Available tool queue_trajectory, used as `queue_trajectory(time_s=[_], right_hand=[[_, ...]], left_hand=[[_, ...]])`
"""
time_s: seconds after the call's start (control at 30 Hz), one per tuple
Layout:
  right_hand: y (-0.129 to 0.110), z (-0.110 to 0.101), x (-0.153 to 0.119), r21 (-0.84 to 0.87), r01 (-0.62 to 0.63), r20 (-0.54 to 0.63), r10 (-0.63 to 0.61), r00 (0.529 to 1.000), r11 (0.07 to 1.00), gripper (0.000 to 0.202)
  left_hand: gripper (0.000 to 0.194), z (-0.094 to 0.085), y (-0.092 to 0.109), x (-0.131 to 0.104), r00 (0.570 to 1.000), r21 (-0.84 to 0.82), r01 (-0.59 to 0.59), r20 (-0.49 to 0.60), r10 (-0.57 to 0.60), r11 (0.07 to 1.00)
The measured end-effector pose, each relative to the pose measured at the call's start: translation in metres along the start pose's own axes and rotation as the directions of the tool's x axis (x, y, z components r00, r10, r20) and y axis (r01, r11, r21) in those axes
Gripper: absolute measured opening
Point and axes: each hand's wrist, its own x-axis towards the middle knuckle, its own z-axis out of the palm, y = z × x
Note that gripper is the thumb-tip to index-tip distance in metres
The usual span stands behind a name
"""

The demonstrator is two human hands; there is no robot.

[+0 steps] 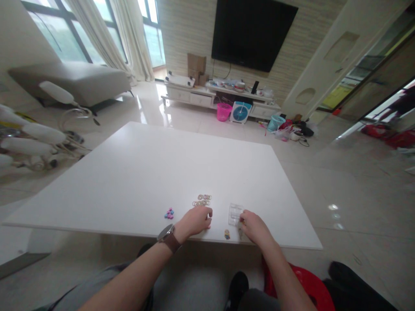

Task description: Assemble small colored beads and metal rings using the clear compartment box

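My left hand, with a watch on its wrist, hovers low over the near part of the white table, its fingers curled; whatever they may hold is hidden. Just beyond it lie several small rings in two rows. A little heap of pink and blue pieces rests to its left. My right hand is closed in a pinch at the right side of a clear plastic case; a small yellowish bit shows at the fingertips, too small to name. Between my hands, near the table edge, lies a small yellow and blue cartoon figure.
The white table stretches out ahead of me. A red stool stands below on the right. Farther off are a television, a low cabinet, a pink basket, a fan and a grey bench.
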Motion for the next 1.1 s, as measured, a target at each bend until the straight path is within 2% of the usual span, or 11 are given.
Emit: queue_trajectory(time_s=[0.47,0.67,1.1], right_hand=[[0.000,-0.001,-0.005,0.002,0.017,-0.044,-0.017,0.999,1.000,0.030],[-0.006,0.000,-0.006,-0.025,0.002,0.015,-0.002,1.000,1.000,0.033],[-0.002,0.009,0.001,-0.025,0.021,0.029,-0.021,0.999,0.999,0.029]], left_hand=[[0.025,0.000,0.000,0.000,1.000,-0.004,-0.015,-0.009,0.014,1.000],[0.025,-0.001,0.001,-0.002,1.000,0.005,-0.007,0.004,0.007,1.000],[0.023,0.002,-0.001,-0.001,1.000,0.012,-0.008,0.008,0.008,1.000]])
